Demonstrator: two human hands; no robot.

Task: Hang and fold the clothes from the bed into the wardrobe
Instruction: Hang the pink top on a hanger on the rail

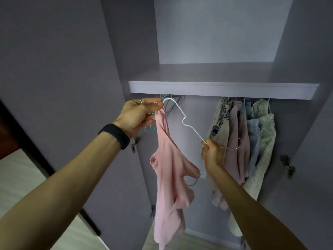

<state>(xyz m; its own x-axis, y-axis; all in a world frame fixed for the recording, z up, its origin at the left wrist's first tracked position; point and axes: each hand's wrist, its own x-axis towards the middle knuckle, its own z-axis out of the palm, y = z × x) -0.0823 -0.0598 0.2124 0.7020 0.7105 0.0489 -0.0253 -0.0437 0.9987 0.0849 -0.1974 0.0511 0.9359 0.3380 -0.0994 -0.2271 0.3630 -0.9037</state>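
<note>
- Left forearm (63, 177) and right forearm (252, 213) reach up from the bottom corners toward the open wardrobe (306, 123).
- A black wristband (115, 135) sits on the left wrist, and a thin ring (140, 101) on one finger of that hand.
- The left hand (138, 116) is raised just under the shelf (216, 89). Its fingers are curled, and thumb and fingertips pinch one shoulder strap of a pink sleeveless top (167, 177) at the rounded end of a white wire hanger (183, 120).
- The top hangs straight down from that pinch, long axis vertical, hem toward the floor. Its neckline and other strap sag loose to the right.
- The hanger's long axis slants from the left hand, upper left, down to the right hand (212, 154), lower right.
- The right hand is closed around the hanger's lower part. A thin wire loop sticks out to the right of the fist; I cannot tell for sure that it is the hook.
- A bunch of bare teal and white hangers (171, 103) hangs under the shelf behind the left hand.
- Several hung garments (243, 141), floral, pink and pale blue, fill the right part of the wardrobe behind the right hand.
- A metal hinge (289, 167) shows on the right wall.
</note>
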